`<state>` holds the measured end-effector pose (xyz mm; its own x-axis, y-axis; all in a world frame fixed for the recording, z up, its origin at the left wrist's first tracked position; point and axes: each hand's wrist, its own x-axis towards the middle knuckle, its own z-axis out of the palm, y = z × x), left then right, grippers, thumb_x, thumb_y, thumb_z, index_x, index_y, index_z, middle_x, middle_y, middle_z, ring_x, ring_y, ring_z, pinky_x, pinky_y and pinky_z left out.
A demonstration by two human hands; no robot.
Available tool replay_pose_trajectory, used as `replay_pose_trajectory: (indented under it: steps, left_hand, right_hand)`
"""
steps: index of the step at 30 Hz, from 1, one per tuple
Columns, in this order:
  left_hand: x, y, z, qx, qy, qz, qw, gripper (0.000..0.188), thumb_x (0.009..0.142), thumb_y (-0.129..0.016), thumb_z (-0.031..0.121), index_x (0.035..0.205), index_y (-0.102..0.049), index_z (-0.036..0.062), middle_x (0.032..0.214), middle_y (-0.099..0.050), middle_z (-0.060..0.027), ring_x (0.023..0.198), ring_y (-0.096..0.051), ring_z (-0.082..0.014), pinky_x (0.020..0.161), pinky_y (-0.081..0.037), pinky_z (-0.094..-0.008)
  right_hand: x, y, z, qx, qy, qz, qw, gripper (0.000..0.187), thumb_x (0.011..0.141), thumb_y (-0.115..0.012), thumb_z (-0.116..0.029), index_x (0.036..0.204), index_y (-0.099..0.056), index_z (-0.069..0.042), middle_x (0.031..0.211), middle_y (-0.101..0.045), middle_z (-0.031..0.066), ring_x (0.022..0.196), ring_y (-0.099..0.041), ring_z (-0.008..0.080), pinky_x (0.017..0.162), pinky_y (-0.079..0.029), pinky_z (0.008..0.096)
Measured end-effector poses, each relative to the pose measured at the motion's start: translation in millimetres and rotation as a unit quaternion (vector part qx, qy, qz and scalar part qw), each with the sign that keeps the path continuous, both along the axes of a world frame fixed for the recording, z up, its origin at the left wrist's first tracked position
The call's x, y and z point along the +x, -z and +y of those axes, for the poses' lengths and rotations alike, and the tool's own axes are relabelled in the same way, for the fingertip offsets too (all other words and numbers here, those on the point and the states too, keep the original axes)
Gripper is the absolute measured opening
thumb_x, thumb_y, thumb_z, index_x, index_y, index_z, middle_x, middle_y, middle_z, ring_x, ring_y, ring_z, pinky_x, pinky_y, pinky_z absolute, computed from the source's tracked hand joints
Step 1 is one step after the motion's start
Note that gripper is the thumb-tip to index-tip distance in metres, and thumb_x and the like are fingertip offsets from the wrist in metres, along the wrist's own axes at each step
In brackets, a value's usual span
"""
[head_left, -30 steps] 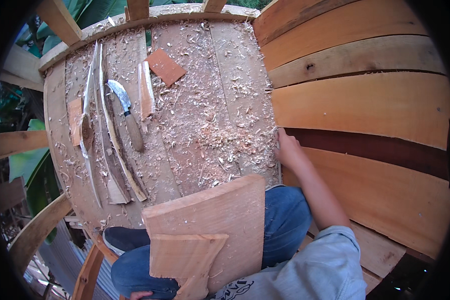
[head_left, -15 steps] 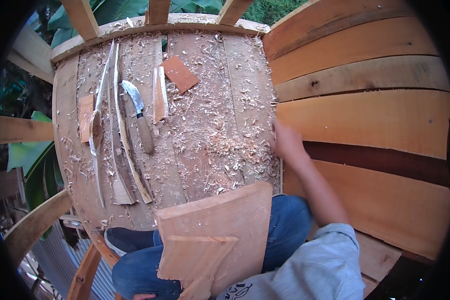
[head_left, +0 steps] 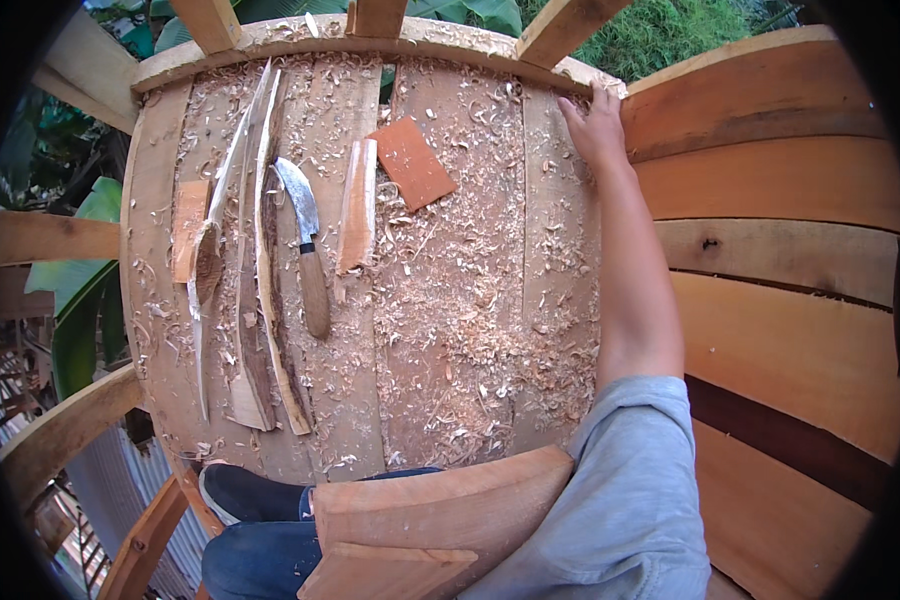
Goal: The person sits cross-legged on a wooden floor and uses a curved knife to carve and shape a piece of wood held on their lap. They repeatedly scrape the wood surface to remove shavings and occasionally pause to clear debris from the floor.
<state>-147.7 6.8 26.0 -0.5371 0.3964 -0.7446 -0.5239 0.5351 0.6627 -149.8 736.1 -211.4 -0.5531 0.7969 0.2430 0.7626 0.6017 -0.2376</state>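
Note:
My right arm stretches to the far right corner of the wooden platform [head_left: 560,150]. There my right hand [head_left: 596,128] lies beside the end of the far rail [head_left: 470,47], thumb and fingers apart, with nothing seen in it. My left hand is out of view. A wide wooden board [head_left: 440,500] rests across my lap, and a smaller wood piece [head_left: 390,572] lies on it. Left of the middle lies a curved-blade knife [head_left: 310,255] with a wooden handle. Next to it are a short wood strip [head_left: 357,205] and a reddish sandpaper-like sheet [head_left: 413,163].
Long split wood strips [head_left: 267,250] lie left of the knife, beside a flat orange-brown piece [head_left: 189,230]. Wood shavings [head_left: 485,335] cover much of the platform. A plank wall [head_left: 780,250] closes the right side; wooden posts [head_left: 50,240] stand at the left.
My right hand has moved from the platform's right edge to the far corner, arm extended. The view has shifted, and the lap board sits lower. A sliver of hand at the lower edge has gone.

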Motion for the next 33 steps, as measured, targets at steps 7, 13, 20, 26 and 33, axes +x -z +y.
replay_pose_trajectory:
  steps: [7,13,20,26,33]
  left_hand:
    - [4.5,5.9,-9.6,0.020,0.026,0.031,0.999,0.080,0.084,-0.053,0.070,0.114,-0.051,-0.0038,0.069,-0.068,-0.0233,0.058,-0.068,-0.0301,0.059,-0.058,-0.0373]
    - [12.6,21.7,-38.7,0.059,0.039,0.074,0.995,0.074,0.090,-0.045,0.066,0.119,-0.047,-0.0024,0.069,-0.066,-0.0237,0.061,-0.068,-0.0323,0.060,-0.059,-0.0424]
    - [-0.9,5.5,-10.7,0.059,0.059,0.009,0.996,0.073,0.091,-0.044,0.066,0.118,-0.049,-0.0014,0.070,-0.067,-0.0236,0.062,-0.069,-0.0315,0.063,-0.058,-0.0398]
    - [-1.4,6.0,-7.2,0.080,0.062,0.019,0.995,0.073,0.090,-0.043,0.066,0.117,-0.050,-0.0012,0.070,-0.067,-0.0235,0.064,-0.069,-0.0306,0.066,-0.056,-0.0372]
    - [-0.7,4.9,-4.8,0.065,0.061,0.017,0.996,0.071,0.091,-0.044,0.065,0.116,-0.051,-0.0006,0.071,-0.068,-0.0226,0.064,-0.069,-0.0300,0.066,-0.055,-0.0365]
  right_hand:
    - [53.4,2.9,-54.3,-0.014,-0.082,-0.038,0.996,0.049,0.092,-0.056,-0.036,0.125,-0.057,0.001,0.134,-0.050,0.0243,0.123,-0.048,0.0399,0.103,-0.040,0.0436]
    - [129.1,-44.2,-168.1,-0.168,-0.109,-0.074,0.977,0.040,0.094,-0.054,-0.030,0.120,-0.059,0.001,0.126,-0.054,0.0264,0.116,-0.053,0.0401,0.099,-0.042,0.0435]
    - [182.5,-92.0,-221.2,-0.314,0.057,0.085,0.944,0.029,0.092,-0.056,-0.016,0.116,-0.060,0.000,0.117,-0.061,0.0269,0.104,-0.062,0.0402,0.088,-0.049,0.0430]
    - [219.1,-93.7,-233.5,-0.275,0.114,-0.153,0.942,0.027,0.083,-0.061,-0.008,0.108,-0.062,0.003,0.098,-0.065,0.0273,0.094,-0.063,0.0422,0.084,-0.051,0.0466]
    - [219.3,-79.0,-236.1,-0.303,0.170,-0.280,0.895,0.047,0.084,-0.060,-0.008,0.127,-0.046,0.005,0.104,-0.064,0.0282,0.094,-0.064,0.0420,0.088,-0.050,0.0433]
